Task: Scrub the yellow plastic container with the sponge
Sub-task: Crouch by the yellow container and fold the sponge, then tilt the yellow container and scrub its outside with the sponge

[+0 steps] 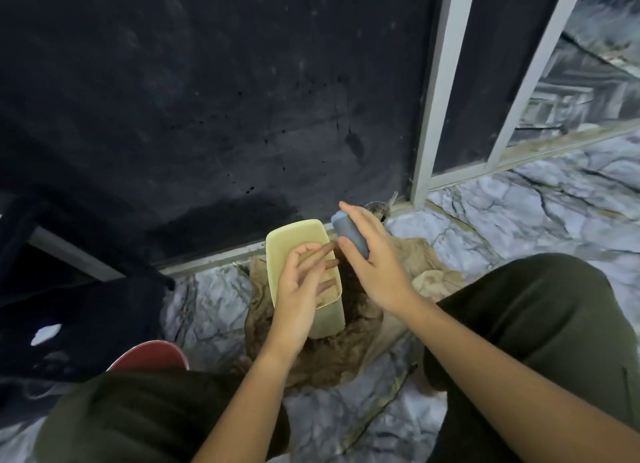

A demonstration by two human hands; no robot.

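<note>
Two bare hands meet low in the head view, over a marble-patterned floor [502, 220] where the person crouches in dark olive trousers [540, 310]. The left hand [304, 282] grips the yellow plastic container [294, 237], a rectangular tub tilted with its open side turned up toward the camera; the thumb lies along the near left rim while the fingers [322, 254] reach inside the tub, pressed against its inner wall. Whether a sponge sits under those fingers cannot be told. The container's lower end rests on or just above a crumpled brown cloth [329, 355] spread on the floor between the knees. The right hand [374, 258] is just beside the container's upper right corner, closed around a blue-grey bottle [349, 234] that slants up and to the left, its paler cap end sticking out past the forefinger. Behind that hand, near the foot of a white window frame [440, 92], stands a small dark cup [379, 209] with something thin poking out of it; its contents are too dim to make out. A dark wall [207, 99] fills the upper part of the view, and the rim of a red bowl [152, 353] shows at the lower left, beside the left knee.
</note>
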